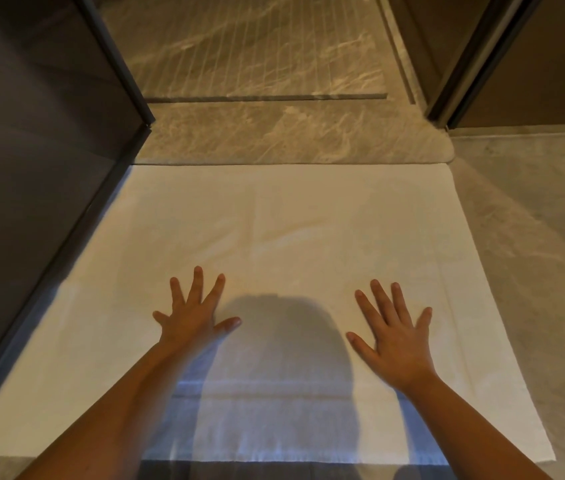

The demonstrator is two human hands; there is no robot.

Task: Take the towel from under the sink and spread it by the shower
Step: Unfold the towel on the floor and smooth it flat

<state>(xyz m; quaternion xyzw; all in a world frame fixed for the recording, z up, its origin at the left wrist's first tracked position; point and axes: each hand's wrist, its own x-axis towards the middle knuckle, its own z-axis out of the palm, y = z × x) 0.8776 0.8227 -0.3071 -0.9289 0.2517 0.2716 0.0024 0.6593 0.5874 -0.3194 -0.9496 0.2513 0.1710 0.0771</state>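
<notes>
A white towel (274,220) lies flat and unfolded on the floor, its far edge against the raised marble threshold (274,136) of the shower. My left hand (194,313) rests palm down on the towel left of centre, fingers spread. My right hand (395,337) rests palm down right of centre, fingers spread too. Neither hand grips the cloth. A head-shaped shadow falls on the towel between my hands.
A dark glass panel (32,150) in a dark frame runs along the towel's left edge. The shower floor (257,46) of grooved marble lies beyond the threshold. A dark door frame (475,64) stands at the right. Grey marble floor (533,237) lies right of the towel.
</notes>
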